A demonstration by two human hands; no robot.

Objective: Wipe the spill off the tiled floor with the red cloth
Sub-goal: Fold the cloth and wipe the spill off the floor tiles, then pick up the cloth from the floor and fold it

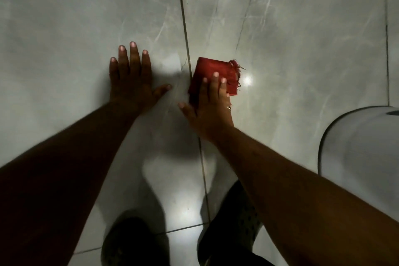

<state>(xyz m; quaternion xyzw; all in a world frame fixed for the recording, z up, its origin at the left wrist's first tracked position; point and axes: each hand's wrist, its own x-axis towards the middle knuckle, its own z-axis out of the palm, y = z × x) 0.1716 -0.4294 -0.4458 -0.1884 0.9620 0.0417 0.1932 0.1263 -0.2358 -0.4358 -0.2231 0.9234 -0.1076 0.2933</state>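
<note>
A folded red cloth (212, 69) with a frayed right edge lies on the grey marbled tiled floor (302, 49), just right of a dark grout line. My right hand (210, 106) presses flat on the cloth's near half, fingers spread over it and a ring on one finger. To the left of the grout line my left hand (130, 80) rests palm down on the tile with its fingers apart, holding nothing. I cannot make out a distinct spill; the tile is glossy with a bright glint right of the cloth.
A white rounded object (358, 147) with a dark rim sits on the floor at the right edge. My feet and dark patterned clothing (233, 222) show at the bottom. Grout lines cross the floor.
</note>
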